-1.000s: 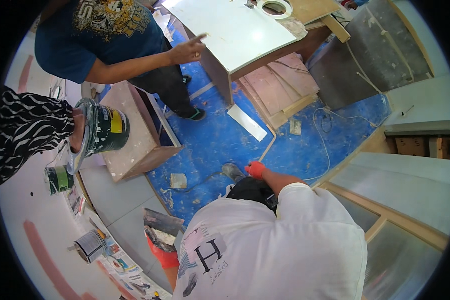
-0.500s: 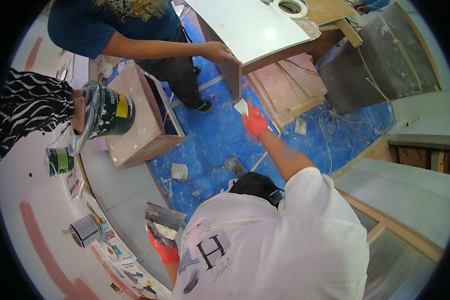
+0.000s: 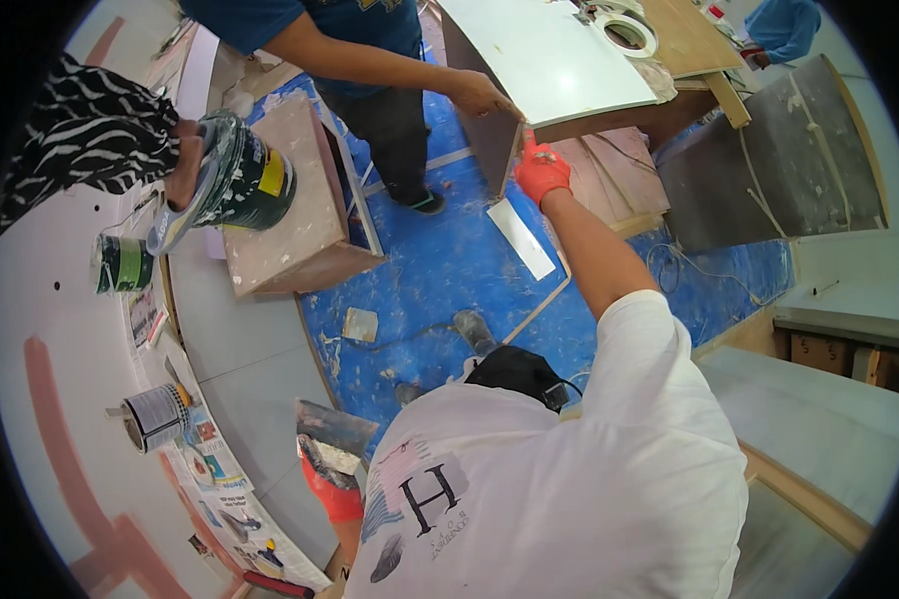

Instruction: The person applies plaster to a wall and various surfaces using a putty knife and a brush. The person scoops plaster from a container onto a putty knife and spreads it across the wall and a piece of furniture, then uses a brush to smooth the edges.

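Low in the head view, my left hand point(image 3: 330, 494), in a red glove, grips a wide metal scraper point(image 3: 335, 429) loaded with pale putty. My right hand point(image 3: 541, 170), also red-gloved, is raised at the corner of a white-topped cabinet point(image 3: 539, 50), index finger extended to its edge and other fingers curled; whether they hold anything is unclear. A co-worker's bare hand point(image 3: 476, 95) is at the same corner, just above mine. A white strip point(image 3: 519, 238) lies on the blue floor covering below.
A dusty box point(image 3: 280, 240) and green buckets point(image 3: 245, 190) stand left, beside someone in patterned clothing point(image 3: 90, 140). Cans and newspapers point(image 3: 220, 469) line the left ledge. Stacked boards point(image 3: 619, 210), cords and a dark panel point(image 3: 769, 180) are right. Another person point(image 3: 779, 30) is behind.
My right hand has risen from near my waist to the cabinet corner. The co-worker's hand has moved right and down to that corner. My left hand still holds the scraper.
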`<state>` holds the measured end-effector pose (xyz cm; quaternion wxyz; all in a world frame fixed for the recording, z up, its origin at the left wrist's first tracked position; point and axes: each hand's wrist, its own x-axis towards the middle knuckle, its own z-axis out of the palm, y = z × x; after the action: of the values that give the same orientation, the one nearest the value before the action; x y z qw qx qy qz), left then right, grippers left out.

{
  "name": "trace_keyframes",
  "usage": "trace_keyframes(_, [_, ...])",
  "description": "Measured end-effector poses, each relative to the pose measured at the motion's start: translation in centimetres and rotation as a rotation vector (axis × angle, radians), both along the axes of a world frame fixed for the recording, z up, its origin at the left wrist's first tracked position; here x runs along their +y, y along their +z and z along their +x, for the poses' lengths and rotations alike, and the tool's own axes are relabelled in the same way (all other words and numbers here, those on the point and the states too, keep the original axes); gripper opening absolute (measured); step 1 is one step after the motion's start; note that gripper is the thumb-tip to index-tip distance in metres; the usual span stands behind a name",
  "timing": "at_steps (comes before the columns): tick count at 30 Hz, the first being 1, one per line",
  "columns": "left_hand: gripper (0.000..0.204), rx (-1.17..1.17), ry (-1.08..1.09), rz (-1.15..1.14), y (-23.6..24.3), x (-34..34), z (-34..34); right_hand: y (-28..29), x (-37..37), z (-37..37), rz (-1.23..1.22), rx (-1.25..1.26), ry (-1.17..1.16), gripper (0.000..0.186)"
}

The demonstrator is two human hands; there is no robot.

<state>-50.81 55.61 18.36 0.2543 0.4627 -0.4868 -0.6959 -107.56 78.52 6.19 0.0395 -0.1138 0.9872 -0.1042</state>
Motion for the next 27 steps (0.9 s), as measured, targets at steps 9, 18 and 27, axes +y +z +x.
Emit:
trace_keyframes(9, [0.046, 0.154, 0.083, 0.012, -0.9, -2.7, 5.2, -1.4, -2.9, 6.8, -0.023, -0.268, 0.108, 0.053])
trace_keyframes(18, [0.052, 0.389, 0.145, 0.189, -7.9, -9.4, 18.1, -27.3, 0.5, 38.5, 0.333, -0.623, 0.492, 0.037])
trace_keyframes(27, [0.072, 0.482, 0.11, 0.074, -11.6, -18.6, 30.7, -8.8, -12.3, 42.7, -0.281, -0.914, -0.014, 0.049])
